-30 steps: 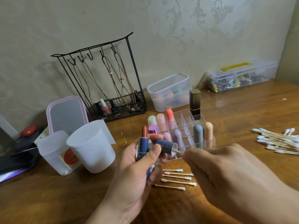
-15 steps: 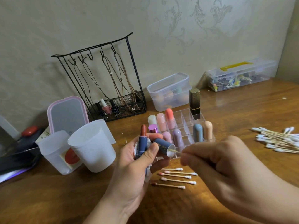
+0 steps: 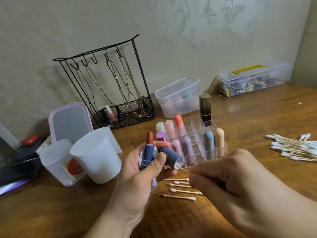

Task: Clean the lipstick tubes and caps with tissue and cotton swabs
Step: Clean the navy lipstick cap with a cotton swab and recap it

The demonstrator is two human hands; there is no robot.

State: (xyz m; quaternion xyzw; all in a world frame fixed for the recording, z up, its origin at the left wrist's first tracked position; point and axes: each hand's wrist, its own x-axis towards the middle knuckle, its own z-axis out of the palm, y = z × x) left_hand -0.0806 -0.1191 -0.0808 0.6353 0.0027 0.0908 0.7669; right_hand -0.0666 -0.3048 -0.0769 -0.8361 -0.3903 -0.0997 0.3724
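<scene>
Swab: the right hand [image 3: 228, 179] pinched a cotton swab [image 3: 183, 168] by its stick, the far tip inside the mouth of the blue cap [image 3: 171, 156]; judged, the inner wall was being wiped.
Left hand: the left hand [image 3: 145, 170] held three things at once, the cap pressed under the thumb and turned sideways so its opening faced the swab, the open blue lipstick tube [image 3: 148, 150] upright against the palm with its red bullet exposed, and a wad of white tissue [image 3: 142, 156] behind the tube, probably kept ready for wiping.
Used swabs: five stained swabs [image 3: 178, 188] lay in a loose row on the wooden table [image 3: 257, 114] just below the hands, apart from the clean ones.
Clean swabs: a pile of fresh swabs [image 3: 295, 148] sat to the right, within the right hand's reach.
Organizer: a clear divided organizer [image 3: 192, 134] behind the hands held capped lipsticks upright, with some compartments vacant.
Left side: two white plastic cups [image 3: 80, 160] stood near the left hand.
Back: a black wire rack [image 3: 109, 90] stood against the wall.
</scene>
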